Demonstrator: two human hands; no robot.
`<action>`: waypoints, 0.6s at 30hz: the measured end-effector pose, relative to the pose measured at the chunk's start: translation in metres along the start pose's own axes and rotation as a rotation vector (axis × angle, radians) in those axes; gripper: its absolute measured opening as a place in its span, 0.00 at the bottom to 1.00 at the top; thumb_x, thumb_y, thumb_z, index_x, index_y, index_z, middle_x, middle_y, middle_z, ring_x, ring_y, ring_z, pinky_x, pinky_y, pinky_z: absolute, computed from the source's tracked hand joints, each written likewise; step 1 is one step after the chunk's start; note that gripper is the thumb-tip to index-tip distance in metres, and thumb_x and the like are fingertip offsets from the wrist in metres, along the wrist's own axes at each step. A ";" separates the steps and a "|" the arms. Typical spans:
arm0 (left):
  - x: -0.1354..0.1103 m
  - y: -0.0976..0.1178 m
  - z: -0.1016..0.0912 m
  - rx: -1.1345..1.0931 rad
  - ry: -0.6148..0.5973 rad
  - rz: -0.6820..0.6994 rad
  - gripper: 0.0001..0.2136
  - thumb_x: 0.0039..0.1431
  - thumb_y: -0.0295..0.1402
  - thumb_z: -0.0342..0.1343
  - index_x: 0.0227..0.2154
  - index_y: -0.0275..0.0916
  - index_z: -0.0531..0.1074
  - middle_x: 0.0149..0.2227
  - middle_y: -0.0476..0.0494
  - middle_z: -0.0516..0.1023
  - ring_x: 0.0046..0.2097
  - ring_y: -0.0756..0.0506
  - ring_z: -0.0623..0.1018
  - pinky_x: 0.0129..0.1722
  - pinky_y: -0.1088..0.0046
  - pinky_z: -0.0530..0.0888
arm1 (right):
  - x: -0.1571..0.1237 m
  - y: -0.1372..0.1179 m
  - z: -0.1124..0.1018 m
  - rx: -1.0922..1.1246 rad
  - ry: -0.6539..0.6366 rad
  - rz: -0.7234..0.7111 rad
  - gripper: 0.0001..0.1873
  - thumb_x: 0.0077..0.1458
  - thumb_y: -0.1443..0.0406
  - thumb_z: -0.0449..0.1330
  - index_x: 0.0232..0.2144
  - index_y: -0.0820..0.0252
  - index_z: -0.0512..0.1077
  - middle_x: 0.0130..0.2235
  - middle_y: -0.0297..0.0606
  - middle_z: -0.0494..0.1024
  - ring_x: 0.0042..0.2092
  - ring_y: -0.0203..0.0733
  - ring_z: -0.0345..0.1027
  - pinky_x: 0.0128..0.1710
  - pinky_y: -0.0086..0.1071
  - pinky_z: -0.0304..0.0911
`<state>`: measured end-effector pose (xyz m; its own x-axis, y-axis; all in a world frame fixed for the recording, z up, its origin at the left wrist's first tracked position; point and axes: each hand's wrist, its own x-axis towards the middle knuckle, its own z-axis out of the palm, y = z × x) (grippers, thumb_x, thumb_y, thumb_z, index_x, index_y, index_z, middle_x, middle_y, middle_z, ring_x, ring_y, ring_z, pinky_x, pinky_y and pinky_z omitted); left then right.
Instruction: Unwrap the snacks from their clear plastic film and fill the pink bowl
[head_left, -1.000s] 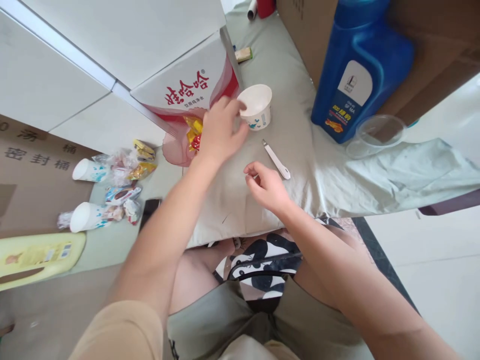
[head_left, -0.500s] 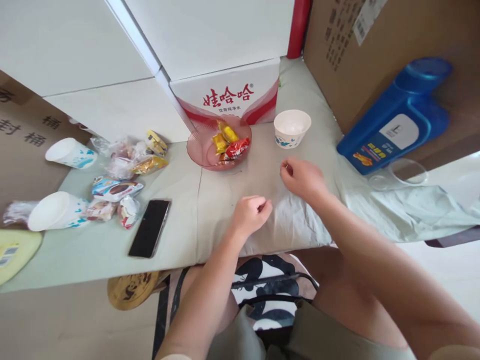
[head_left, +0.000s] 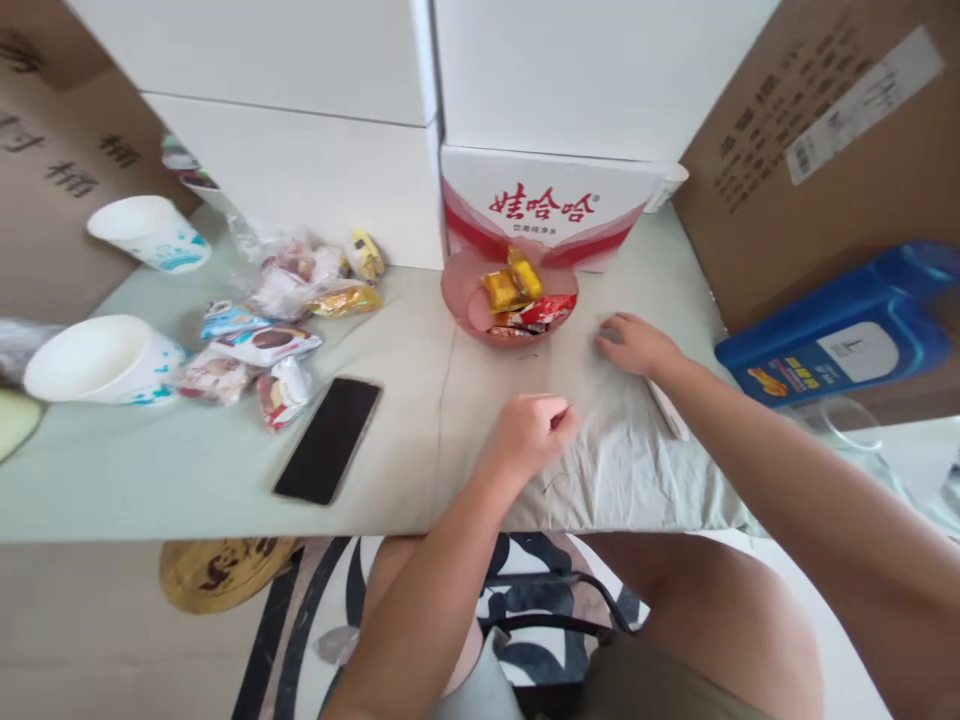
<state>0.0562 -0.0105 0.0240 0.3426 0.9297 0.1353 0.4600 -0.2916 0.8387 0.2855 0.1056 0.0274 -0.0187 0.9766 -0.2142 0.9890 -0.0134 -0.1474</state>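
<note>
- On the worktop [head_left: 409, 440], seen from your head camera, your left hand [head_left: 534, 435] curls into a loose fist near the front edge; you cannot tell whether anything is inside.
- Farther back, your right hand [head_left: 637, 343] lies palm down, fingers slightly bent and unclenched, near the pink bowl [head_left: 459, 295].
- That bowl, with yellow and red wrapped snacks [head_left: 517, 288] inside, stands before a white-and-red carton [head_left: 544, 195].
- Beside your right forearm, partly hidden, lies a slim white tool [head_left: 667, 410].
- Left of your hands lies a dark phone [head_left: 328, 440].
</note>
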 end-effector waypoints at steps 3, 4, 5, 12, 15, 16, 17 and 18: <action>-0.008 0.003 -0.006 -0.013 -0.023 -0.060 0.18 0.60 0.37 0.48 0.16 0.40 0.52 0.19 0.51 0.56 0.26 0.51 0.57 0.30 0.67 0.51 | -0.024 -0.025 -0.005 -0.053 0.060 -0.101 0.26 0.61 0.57 0.51 0.56 0.62 0.72 0.63 0.51 0.71 0.60 0.56 0.69 0.60 0.45 0.64; -0.010 0.004 -0.008 -0.025 -0.026 -0.090 0.18 0.60 0.38 0.48 0.16 0.40 0.53 0.19 0.52 0.56 0.26 0.50 0.56 0.30 0.67 0.51 | -0.031 -0.037 -0.010 -0.070 0.092 -0.144 0.25 0.61 0.57 0.51 0.55 0.61 0.73 0.61 0.51 0.73 0.58 0.56 0.71 0.58 0.46 0.65; -0.013 0.003 -0.011 -0.049 -0.019 -0.121 0.18 0.59 0.38 0.49 0.16 0.40 0.54 0.19 0.52 0.55 0.26 0.50 0.55 0.29 0.67 0.51 | -0.037 -0.051 -0.015 -0.082 0.125 -0.191 0.24 0.60 0.57 0.51 0.54 0.59 0.74 0.59 0.50 0.75 0.56 0.56 0.72 0.56 0.46 0.66; -0.031 -0.002 -0.045 -0.124 -0.019 -0.274 0.16 0.56 0.40 0.50 0.16 0.40 0.64 0.20 0.48 0.66 0.28 0.48 0.65 0.28 0.68 0.55 | -0.075 -0.173 -0.057 -0.260 0.333 -0.165 0.16 0.60 0.55 0.52 0.40 0.58 0.75 0.41 0.53 0.81 0.41 0.59 0.74 0.34 0.43 0.61; -0.042 -0.004 -0.062 -0.077 -0.076 -0.315 0.14 0.57 0.40 0.49 0.22 0.39 0.73 0.26 0.43 0.76 0.34 0.44 0.75 0.31 0.68 0.62 | -0.077 -0.216 -0.061 -0.165 0.332 -0.269 0.08 0.58 0.60 0.55 0.33 0.57 0.72 0.35 0.49 0.80 0.39 0.53 0.73 0.33 0.41 0.58; -0.045 -0.005 -0.068 -0.066 -0.097 -0.315 0.14 0.58 0.40 0.49 0.25 0.39 0.75 0.29 0.42 0.78 0.36 0.42 0.77 0.33 0.67 0.64 | -0.079 -0.228 -0.061 -0.065 0.294 -0.326 0.06 0.57 0.62 0.56 0.32 0.56 0.71 0.34 0.46 0.80 0.37 0.50 0.73 0.33 0.40 0.60; -0.048 -0.006 -0.073 -0.064 -0.116 -0.317 0.15 0.58 0.40 0.48 0.27 0.39 0.77 0.31 0.41 0.79 0.38 0.41 0.78 0.34 0.67 0.66 | -0.083 -0.239 -0.060 0.040 0.257 -0.380 0.04 0.58 0.64 0.57 0.32 0.56 0.72 0.34 0.44 0.80 0.36 0.47 0.72 0.34 0.39 0.62; -0.049 -0.008 -0.079 -0.075 -0.131 -0.319 0.15 0.59 0.40 0.48 0.29 0.39 0.78 0.32 0.40 0.80 0.40 0.40 0.78 0.36 0.67 0.67 | -0.088 -0.249 -0.058 0.132 0.235 -0.434 0.05 0.59 0.64 0.57 0.34 0.57 0.73 0.35 0.43 0.80 0.36 0.44 0.73 0.36 0.38 0.65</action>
<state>-0.0288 -0.0365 0.0522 0.2957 0.9330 -0.2049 0.5015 0.0309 0.8646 0.0494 0.0351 0.1390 -0.3750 0.9199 0.1144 0.8701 0.3919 -0.2990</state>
